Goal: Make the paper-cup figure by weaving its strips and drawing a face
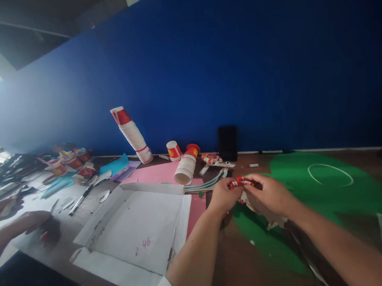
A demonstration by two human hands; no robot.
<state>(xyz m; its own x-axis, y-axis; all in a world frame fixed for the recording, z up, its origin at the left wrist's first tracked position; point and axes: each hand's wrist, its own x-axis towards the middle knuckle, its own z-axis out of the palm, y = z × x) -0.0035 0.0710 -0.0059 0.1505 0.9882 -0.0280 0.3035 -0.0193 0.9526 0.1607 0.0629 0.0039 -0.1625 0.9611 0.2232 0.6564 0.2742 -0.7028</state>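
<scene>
In the head view, we held a small red-and-white printed paper piece [240, 182] between our two hands, above the brown table [239, 252]. Our left hand [224, 195] had its grip pinched on one end, and our right hand [273, 192] pinched the other with thumb and fingers. Just below the fingers we saw a torn cream-coloured scrap [249, 203], partly hidden.

Under and beyond our right hand lay a large green patch [359, 193], with a thin white curved strip [336, 167] on it. Near our left hand, pale blue and white thin strips [202, 187] ran toward a shallow white cardboard tray [127, 220], marked "46" in red, which overlapped a pink paper sheet [147, 175].

Behind these we had a lying stack of paper cups [186, 167], a single red-and-white paper cup [174, 151] and a tall leaning cup stack [134, 135], all before a blue partition [238, 62]. At far left, a co-worker's blurred hand [34, 220] was over the table, near a slim dark pen-like tool [81, 200].
</scene>
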